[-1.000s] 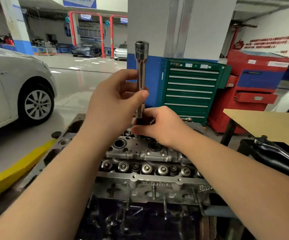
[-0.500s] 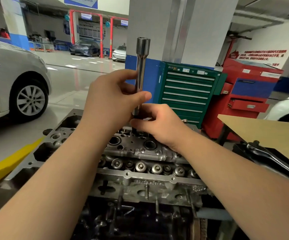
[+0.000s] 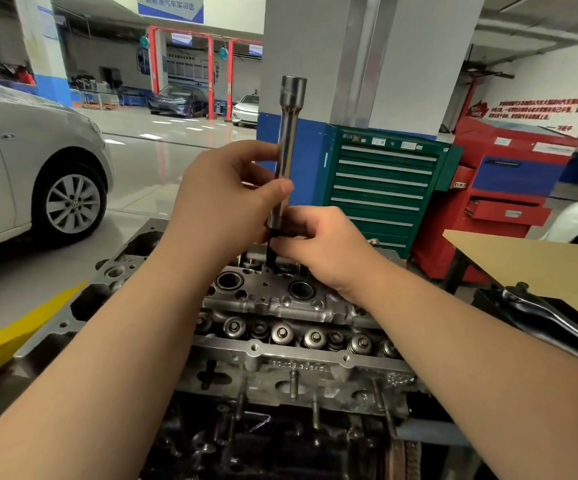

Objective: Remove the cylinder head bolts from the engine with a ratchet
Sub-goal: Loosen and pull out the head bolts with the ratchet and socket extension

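- The long socket extension is a slim, polished steel bar with a wider, open cup at its top end and a narrower shank below; it catches pale highlights along its length.
- Its long axis stands almost upright, leaning a little to the right toward the top, with the cup end pointing up and the lower end pointing down at the cylinder head.
- It sits above the far side of the cylinder head, near the middle of the scene, in front of the grey-and-blue pillar.
- A short dark bit continues from the bar's lower end down toward the head; whether it is seated in a bolt cannot be told, since the fingers hide that spot.
- The left hand grips the bar's middle, fingers curled round its far side and the thumb pressed across the near side.
- The right hand pinches the lower end of the bar where it meets the dark bit, fingers curled close together.
- The cylinder head is bare grey metal, with two round bores on top and a row of valve springs along its near side.
- At the far right stand a green tool cabinet and a red cabinet.
- A silver car is parked at the left, and a tan tabletop lies at the right.
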Demonstrator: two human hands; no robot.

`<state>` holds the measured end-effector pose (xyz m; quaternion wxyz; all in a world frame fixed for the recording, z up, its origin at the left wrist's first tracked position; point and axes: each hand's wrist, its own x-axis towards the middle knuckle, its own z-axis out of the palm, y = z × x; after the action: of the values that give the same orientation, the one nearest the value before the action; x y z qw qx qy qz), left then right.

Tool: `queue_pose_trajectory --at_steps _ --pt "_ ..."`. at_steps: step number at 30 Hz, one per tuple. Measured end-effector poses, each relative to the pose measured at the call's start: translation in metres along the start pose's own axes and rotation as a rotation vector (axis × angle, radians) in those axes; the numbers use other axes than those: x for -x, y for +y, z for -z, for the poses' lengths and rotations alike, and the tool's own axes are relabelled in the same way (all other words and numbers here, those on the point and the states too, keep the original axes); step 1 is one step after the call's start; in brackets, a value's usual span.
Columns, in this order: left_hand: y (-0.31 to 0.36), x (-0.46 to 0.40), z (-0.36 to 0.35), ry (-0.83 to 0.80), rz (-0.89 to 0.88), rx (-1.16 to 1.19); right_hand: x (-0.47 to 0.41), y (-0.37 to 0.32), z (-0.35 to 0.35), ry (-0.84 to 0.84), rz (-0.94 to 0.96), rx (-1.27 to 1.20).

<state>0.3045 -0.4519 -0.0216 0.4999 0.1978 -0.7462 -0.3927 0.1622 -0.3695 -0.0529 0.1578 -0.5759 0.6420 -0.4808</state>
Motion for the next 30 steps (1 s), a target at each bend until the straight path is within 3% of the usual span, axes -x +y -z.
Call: queue_pose_trajectory --at_steps 7,13,19,26,30 --pt "0.0004 0.0032 -0.0015 -0.016 -0.010 -0.021 -0.0025 -0.0047 -0.0040 0.086 -0.021 0.158" --pt "-0.0024 0.0002 0.0050 0.021 -0.003 -0.001 0.0020 -0.0049 -0.0034 0.017 0.045 0.037" --pt "-0.0034 0.0003 -0.0022 -0.015 -0.018 0.025 -0.0044 0.0004 -0.0029 0.129 -0.005 0.110" --pt "-0.0058 0.0014 0.0013 -0.009 -0.059 0.031 -0.0003 0.0018 -0.0019 -0.004 0.033 -0.022" --pt "-0.0035 0.0022 -0.0019 -0.011 -0.029 0.049 -0.0043 0.0018 -0.0033 0.067 -0.014 0.072"
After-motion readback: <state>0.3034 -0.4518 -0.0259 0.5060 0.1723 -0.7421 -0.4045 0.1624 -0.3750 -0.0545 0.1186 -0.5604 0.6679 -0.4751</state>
